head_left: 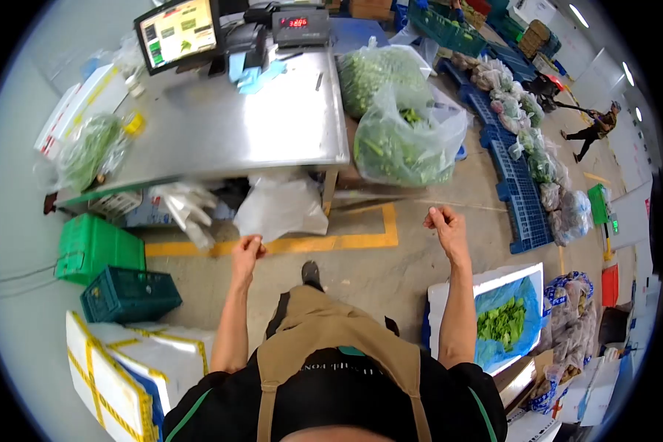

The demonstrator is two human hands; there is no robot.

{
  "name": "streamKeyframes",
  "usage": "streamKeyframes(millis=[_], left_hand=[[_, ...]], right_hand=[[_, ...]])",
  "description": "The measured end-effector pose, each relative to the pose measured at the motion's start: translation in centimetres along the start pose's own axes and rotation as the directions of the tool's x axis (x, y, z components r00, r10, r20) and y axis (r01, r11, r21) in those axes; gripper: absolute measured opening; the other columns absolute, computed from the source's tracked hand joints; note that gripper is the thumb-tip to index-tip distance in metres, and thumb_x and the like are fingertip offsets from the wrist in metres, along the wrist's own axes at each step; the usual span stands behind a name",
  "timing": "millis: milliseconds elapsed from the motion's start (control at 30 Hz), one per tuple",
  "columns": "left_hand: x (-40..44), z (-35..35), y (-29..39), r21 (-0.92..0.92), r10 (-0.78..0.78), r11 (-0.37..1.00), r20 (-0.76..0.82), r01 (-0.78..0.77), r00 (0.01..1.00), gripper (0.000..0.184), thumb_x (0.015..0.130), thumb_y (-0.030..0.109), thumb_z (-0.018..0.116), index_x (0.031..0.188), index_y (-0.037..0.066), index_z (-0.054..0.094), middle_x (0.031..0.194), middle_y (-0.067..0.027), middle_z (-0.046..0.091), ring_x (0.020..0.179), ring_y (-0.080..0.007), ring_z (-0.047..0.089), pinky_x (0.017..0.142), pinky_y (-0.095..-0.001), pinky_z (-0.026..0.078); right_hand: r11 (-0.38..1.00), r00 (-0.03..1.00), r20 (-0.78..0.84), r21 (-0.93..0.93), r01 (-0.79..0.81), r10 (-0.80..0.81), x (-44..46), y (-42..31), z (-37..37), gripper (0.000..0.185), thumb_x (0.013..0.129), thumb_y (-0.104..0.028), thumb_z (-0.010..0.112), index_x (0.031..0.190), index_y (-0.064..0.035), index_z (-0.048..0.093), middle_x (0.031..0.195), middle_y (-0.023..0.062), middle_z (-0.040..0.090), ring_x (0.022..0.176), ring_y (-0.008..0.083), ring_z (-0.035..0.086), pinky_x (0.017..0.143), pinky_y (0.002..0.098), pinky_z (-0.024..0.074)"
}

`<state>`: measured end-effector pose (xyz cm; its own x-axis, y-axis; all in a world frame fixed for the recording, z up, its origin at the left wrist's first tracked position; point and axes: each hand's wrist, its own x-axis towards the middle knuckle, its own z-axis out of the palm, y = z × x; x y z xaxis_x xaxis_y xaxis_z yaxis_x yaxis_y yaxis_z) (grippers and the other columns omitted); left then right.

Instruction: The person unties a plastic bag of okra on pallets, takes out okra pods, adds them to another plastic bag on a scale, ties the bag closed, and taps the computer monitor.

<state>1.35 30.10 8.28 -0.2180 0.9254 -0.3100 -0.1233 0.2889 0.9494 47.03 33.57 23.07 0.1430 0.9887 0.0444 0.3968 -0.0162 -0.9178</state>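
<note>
My left hand (249, 253) is held out in front of me with its fingers curled closed and nothing visible in them. Just beyond it a white plastic bag (283, 210) hangs under the front of the steel table (221, 147); whether they touch I cannot tell. Over the floor to the right, my right hand (448, 227) is also closed, thumb against the bent fingers, with no object showing. Nearest to it is a large clear bag of green vegetables (405, 151), apart from the hand. A foam box (529, 276) with leafy greens (502, 324) stands below my right forearm.
On the table are a monitor (180, 33), a scale display (300, 28) and bagged greens (92, 151). Green crates (103, 247) and foam boxes (103, 376) stand at left. Blue pallets (519, 191) carry bagged produce at right; a person (597, 129) pulls a pallet jack beyond.
</note>
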Motion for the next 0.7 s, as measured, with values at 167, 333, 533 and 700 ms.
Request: streamKeyframes(millis=[167,333,533,700], left_hand=[[13.6,8.7,12.8,0.097,0.188,0.975,0.102,-0.198,0.977,0.023,0.091,0.018,0.056,0.099,-0.003,0.062,0.074,-0.0053,0.06,0.068,-0.0137,0.059,0.066,-0.0274,0.05],[22.7,20.0,19.0,0.035,0.145,0.985,0.358,-0.168,0.922,0.024,0.092,0.019,0.057,0.102,-0.002,0.062,0.077,-0.0051,0.061,0.071,-0.0124,0.059,0.067,-0.0277,0.05],[38.7,32.7,22.6,0.114,0.202,0.953,0.456,-0.282,0.867,0.042,0.095,0.036,0.049,0.117,0.001,0.055,0.097,-0.0056,0.059,0.09,-0.0141,0.056,0.079,-0.0297,0.047],[55.9,42.6,25.1,0.367,0.231,0.862,0.328,-0.348,0.916,0.054,0.094,0.044,0.045,0.122,-0.002,0.052,0.113,-0.0132,0.059,0.107,-0.0245,0.053,0.093,-0.0359,0.04]], right_hand=[[0.995,0.994,-0.087,0.065,0.074,-0.068,12.4,-4.8,-2.4,0.031,0.092,-0.027,0.058,0.085,0.0027,0.063,0.075,0.0051,0.062,0.07,0.0125,0.06,0.064,0.0261,0.0475],[0.969,0.983,-0.185,0.239,0.06,-0.016,28.0,-2.5,-6.9,0.034,0.093,-0.031,0.057,0.096,0.0019,0.061,0.09,0.0085,0.062,0.078,0.0163,0.063,0.066,0.0272,0.0503],[0.959,0.974,-0.151,0.251,-0.13,0.171,51.1,8.0,-10.8,0.05,0.092,-0.043,0.054,0.117,0.0,0.052,0.104,0.0066,0.056,0.088,0.0166,0.06,0.068,0.0262,0.0499],[0.944,0.931,-0.155,0.046,-0.326,0.329,67.2,17.2,-9.9,0.068,0.089,-0.057,0.047,0.13,-0.002,0.047,0.107,0.0072,0.056,0.087,0.0176,0.051,0.069,0.0322,0.0443]])
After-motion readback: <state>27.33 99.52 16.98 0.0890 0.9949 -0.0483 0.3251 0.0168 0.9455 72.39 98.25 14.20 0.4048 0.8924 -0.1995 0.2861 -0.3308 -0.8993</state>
